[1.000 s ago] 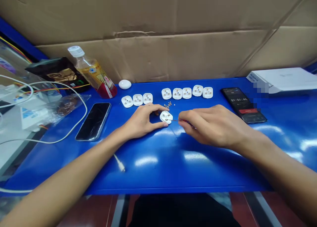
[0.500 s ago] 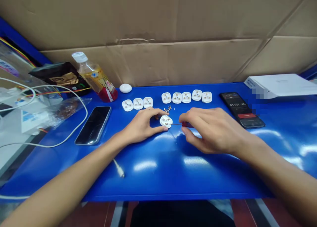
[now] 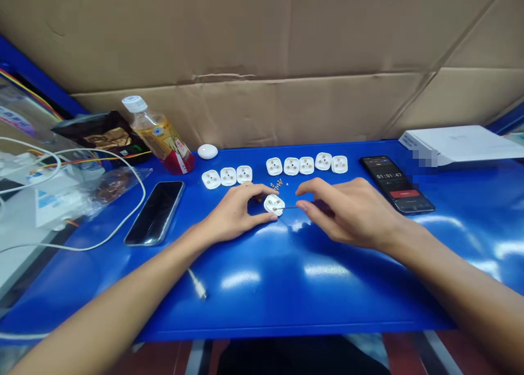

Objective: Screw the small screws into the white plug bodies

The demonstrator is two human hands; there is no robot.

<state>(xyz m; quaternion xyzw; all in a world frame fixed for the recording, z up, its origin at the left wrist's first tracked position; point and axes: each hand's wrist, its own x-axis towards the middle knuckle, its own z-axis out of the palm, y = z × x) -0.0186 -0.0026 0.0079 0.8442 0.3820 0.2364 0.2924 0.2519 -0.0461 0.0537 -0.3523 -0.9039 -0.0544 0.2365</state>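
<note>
My left hand [image 3: 241, 211] grips a small white plastic socket piece [image 3: 273, 204] between thumb and fingers on the blue table. Metal terminals show inside the piece. In my right hand [image 3: 347, 214] is a screwdriver [image 3: 290, 207]; its thin shaft points left and its tip meets a terminal near the front of the piece. My fingers hide most of the handle. Just behind the piece lies a small heap of brass screws [image 3: 278, 185]. Further back, similar white pieces stand in two rows, a left row [image 3: 228, 177] and a right row [image 3: 306, 165].
A phone [image 3: 155, 214] and a drink bottle [image 3: 159, 137] are on the left, near a white oval object [image 3: 207, 152]. A cable end [image 3: 198, 285] lies in front. To the right are a phone with a running timer [image 3: 397, 184] and a white box [image 3: 462, 144]. Cardboard [image 3: 262, 107] stands behind.
The fingers of my right hand have shifted on the screwdriver, and its red handle is now hidden. The tip is still at the same piece. The view has tilted slightly.
</note>
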